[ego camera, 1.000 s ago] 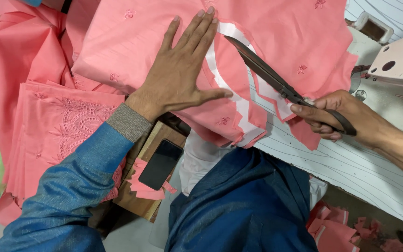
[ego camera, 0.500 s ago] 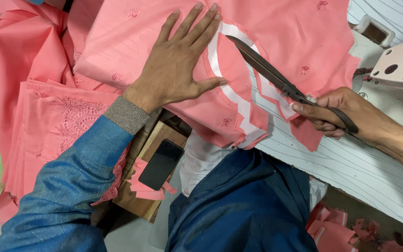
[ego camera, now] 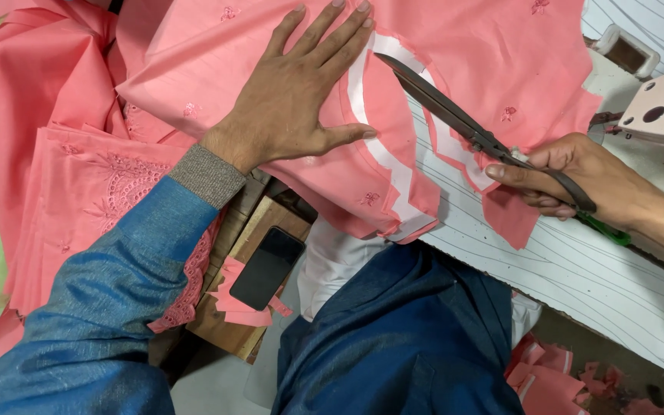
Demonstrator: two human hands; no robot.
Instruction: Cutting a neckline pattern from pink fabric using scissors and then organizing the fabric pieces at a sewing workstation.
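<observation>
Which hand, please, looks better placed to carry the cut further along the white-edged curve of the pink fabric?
Probably the right hand: it grips the long dark metal scissors, whose blades lie along the white curved band. The left hand lies flat, fingers spread, on the pink fabric, pinning it.

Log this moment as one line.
left hand flat on pink embroidered fabric | right hand holds long dark metal scissors | blades in cut

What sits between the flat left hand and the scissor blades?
In the head view, a curved white facing strip on the pink fabric lies between the left hand and the scissors.
</observation>
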